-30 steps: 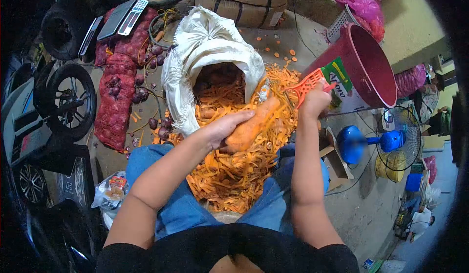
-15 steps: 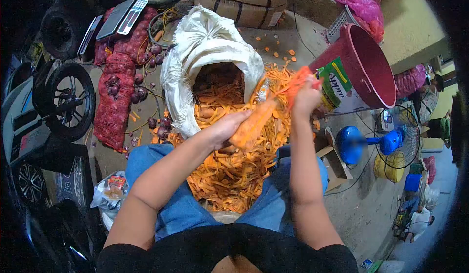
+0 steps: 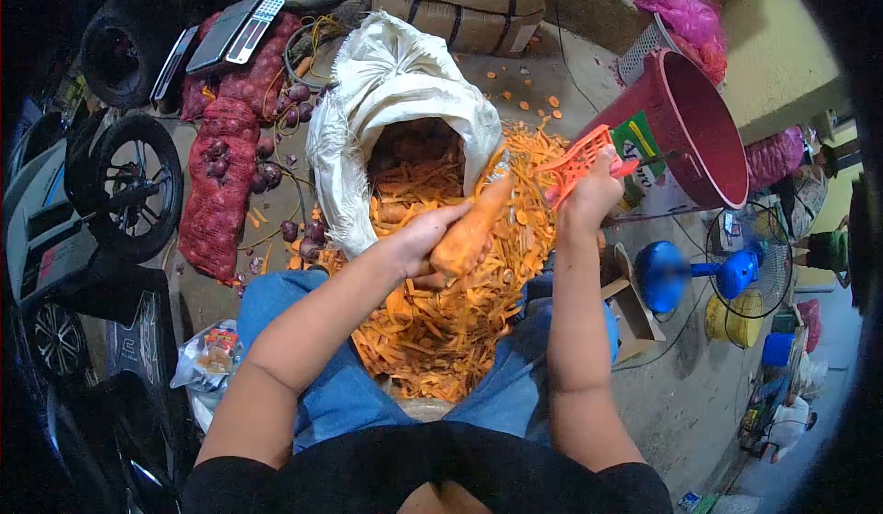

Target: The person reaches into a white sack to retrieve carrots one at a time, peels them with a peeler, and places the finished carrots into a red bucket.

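Observation:
My left hand (image 3: 429,240) is wrapped round a thick peeled carrot (image 3: 472,231), its tip pointing up and right. In my right hand (image 3: 592,199) is an orange-red plastic peeler (image 3: 582,162) with a slotted frame, held apart from the carrot and in front of the maroon bucket (image 3: 602,114). Below both hands lies a heap of carrot peelings (image 3: 432,339) between my knees. A white woven sack (image 3: 345,165) lies with its mouth toward me, carrots and peelings inside and spilling out.
Red net bags of onions (image 3: 221,192) lie at left, with a scale (image 3: 235,36) on top and loose onions beside them. A motorcycle wheel (image 3: 136,183) stands further left. At right are a blue fan (image 3: 662,273), a cardboard box (image 3: 635,316) and a yellow container (image 3: 733,319).
My right hand has moved slightly right and down, taking the peeler off the carrot, and the peeler's slotted face now shows. The carrot is tilted more upright in my left hand.

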`<state>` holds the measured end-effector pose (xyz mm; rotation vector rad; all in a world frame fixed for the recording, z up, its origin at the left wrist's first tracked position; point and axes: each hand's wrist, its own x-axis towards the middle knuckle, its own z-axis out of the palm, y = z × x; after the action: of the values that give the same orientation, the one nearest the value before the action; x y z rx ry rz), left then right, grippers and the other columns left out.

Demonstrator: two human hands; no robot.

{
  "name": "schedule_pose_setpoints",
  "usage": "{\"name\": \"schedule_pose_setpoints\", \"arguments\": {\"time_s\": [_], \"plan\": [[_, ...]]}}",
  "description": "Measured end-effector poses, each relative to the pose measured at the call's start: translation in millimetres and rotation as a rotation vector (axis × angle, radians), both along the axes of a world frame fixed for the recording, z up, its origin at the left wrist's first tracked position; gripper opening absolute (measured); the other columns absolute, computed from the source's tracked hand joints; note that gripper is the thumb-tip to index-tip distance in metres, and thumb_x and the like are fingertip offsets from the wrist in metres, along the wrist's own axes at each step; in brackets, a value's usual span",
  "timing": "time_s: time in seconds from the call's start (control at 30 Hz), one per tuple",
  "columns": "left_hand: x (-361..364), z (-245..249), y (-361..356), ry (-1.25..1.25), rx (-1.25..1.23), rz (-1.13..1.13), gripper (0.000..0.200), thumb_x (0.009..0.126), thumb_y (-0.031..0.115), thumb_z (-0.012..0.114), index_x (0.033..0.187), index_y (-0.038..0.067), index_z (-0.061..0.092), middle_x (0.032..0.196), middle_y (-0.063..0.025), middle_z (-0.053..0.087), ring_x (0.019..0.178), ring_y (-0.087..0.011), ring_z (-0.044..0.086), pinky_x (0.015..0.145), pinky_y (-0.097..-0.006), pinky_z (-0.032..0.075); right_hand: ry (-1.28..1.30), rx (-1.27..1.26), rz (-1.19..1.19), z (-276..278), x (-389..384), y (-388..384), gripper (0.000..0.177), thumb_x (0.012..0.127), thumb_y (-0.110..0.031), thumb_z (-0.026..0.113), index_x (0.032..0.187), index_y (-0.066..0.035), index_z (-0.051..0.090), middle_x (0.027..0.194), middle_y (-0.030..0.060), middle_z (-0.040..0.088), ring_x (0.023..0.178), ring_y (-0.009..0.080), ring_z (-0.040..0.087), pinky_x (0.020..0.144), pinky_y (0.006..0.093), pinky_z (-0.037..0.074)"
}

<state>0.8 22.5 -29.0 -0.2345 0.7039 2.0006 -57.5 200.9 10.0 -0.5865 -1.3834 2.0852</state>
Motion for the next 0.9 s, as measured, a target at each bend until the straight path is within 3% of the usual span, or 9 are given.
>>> {"name": "schedule_pose_setpoints", "arguments": {"time_s": [0.1, 0.17, 0.27, 0.5, 0.57, 0.7, 0.8, 0.9], "plan": [[-8, 4, -1, 0.011, -0.121, 0.111, 0.035, 0.084, 0.031, 0.03, 0.103, 0.004, 0.041, 0.084, -0.0115, 0.055, 0.069, -0.0191, 0.056, 0.06, -0.0306, 0.047, 0.122, 0.01, 0.196, 1, 12, -32, 0.018, 0.081, -0.019, 0.044, 0.078, -0.001, 0.048, 0.065, 0.0001, 0.047, 0.055, 0.0074, 0.041, 0.051, 0.0215, 0.035], [-10, 6, 1, 0.0, -0.102, 0.149, 0.034, 0.083, 0.031, 0.031, 0.101, 0.004, 0.043, 0.084, -0.0102, 0.055, 0.069, -0.0179, 0.056, 0.06, -0.0306, 0.048, -0.115, 0.412, 0.271, -9, 24, -46, 0.019, 0.081, -0.019, 0.044, 0.078, -0.001, 0.049, 0.065, 0.0, 0.048, 0.056, 0.0067, 0.042, 0.051, 0.0212, 0.035], [-10, 7, 7, -0.02, -0.059, 0.202, 0.031, 0.083, 0.03, 0.032, 0.096, 0.006, 0.047, 0.084, -0.0069, 0.056, 0.069, -0.0152, 0.056, 0.062, -0.0304, 0.048, -0.06, 0.457, 0.428, -20, 30, -57, 0.02, 0.081, -0.019, 0.044, 0.076, 0.0, 0.05, 0.063, -0.0002, 0.048, 0.055, 0.0063, 0.042, 0.051, 0.0215, 0.035], [-7, 4, 11, -0.034, -0.119, 0.278, 0.033, 0.085, 0.028, 0.028, 0.099, 0.004, 0.045, 0.086, -0.0073, 0.055, 0.072, -0.0154, 0.056, 0.064, -0.0284, 0.047, -0.024, 0.339, 0.434, -22, 34, -66, 0.02, 0.081, -0.019, 0.045, 0.074, 0.0, 0.049, 0.06, 0.0002, 0.047, 0.055, 0.0063, 0.041, 0.05, 0.023, 0.035], [-6, 6, 10, -0.012, -0.173, 0.275, 0.035, 0.086, 0.029, 0.025, 0.101, 0.004, 0.044, 0.089, -0.0077, 0.055, 0.074, -0.0154, 0.055, 0.065, -0.0273, 0.046, -0.001, 0.496, 0.362, -32, 31, -64, 0.02, 0.081, -0.018, 0.044, 0.072, 0.0, 0.048, 0.059, -0.0004, 0.047, 0.054, 0.0054, 0.04, 0.049, 0.0221, 0.035], [-10, 6, 7, 0.086, -0.204, 0.215, 0.036, 0.085, 0.031, 0.028, 0.1, 0.004, 0.045, 0.087, -0.0068, 0.055, 0.073, -0.0139, 0.055, 0.064, -0.0279, 0.047, -0.068, 0.458, 0.395, -19, 31, -63, 0.02, 0.081, -0.017, 0.044, 0.07, -0.001, 0.047, 0.059, -0.0016, 0.045, 0.053, 0.0047, 0.038, 0.049, 0.0216, 0.033], [-9, 15, 7, 0.079, -0.21, 0.23, 0.037, 0.085, 0.032, 0.027, 0.101, 0.003, 0.045, 0.088, -0.0067, 0.055, 0.073, -0.0139, 0.055, 0.064, -0.0279, 0.047, -0.08, 0.403, 0.408, -16, 31, -63, 0.02, 0.082, -0.017, 0.043, 0.077, 0.0, 0.051, 0.065, -0.0008, 0.048, 0.058, 0.0051, 0.041, 0.053, 0.0201, 0.035], [-8, 18, 10, 0.078, -0.233, 0.251, 0.037, 0.085, 0.032, 0.027, 0.1, 0.003, 0.045, 0.087, -0.0071, 0.055, 0.072, -0.0141, 0.055, 0.063, -0.0275, 0.046, 0.03, 0.343, 0.454, -14, 31, -62, 0.021, 0.081, -0.018, 0.044, 0.069, -0.001, 0.046, 0.058, -0.0023, 0.044, 0.054, 0.0042, 0.037, 0.048, 0.0214, 0.032]]}}
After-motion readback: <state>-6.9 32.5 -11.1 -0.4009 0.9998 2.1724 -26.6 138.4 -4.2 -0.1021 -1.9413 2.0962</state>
